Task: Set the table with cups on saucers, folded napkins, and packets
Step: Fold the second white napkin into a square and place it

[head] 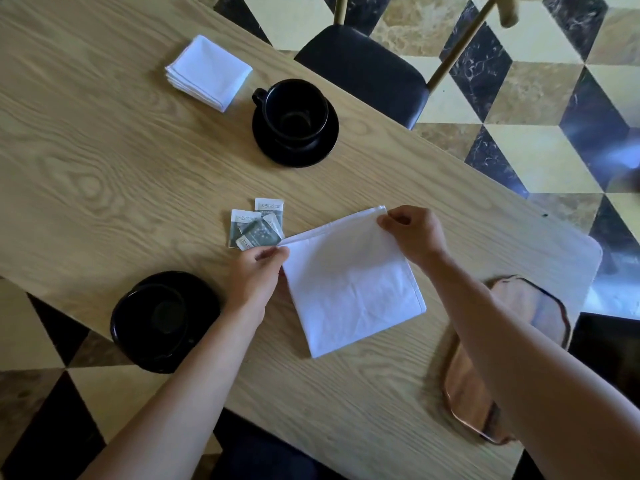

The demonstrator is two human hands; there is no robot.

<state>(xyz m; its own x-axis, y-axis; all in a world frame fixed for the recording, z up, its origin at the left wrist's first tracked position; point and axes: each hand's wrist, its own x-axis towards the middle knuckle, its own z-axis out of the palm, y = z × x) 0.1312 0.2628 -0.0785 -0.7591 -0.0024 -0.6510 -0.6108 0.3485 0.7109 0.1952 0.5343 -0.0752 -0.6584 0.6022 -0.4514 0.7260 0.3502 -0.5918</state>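
Napkin (pixel 349 285) pinched at top corners by left hand (pixel 258 271), right hand (pixel 412 233); fold may go crooked, bump packets (pixel 256 225).

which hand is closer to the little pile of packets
Left. The left hand pinches the napkin corner right beside the packets, nearly touching them. The right hand holds the opposite corner, a napkin's width away.

Matt wood-grain table (pixel 104 168); white cloth napkin (pixel 349 285); glossy black cups (pixel 294 112).
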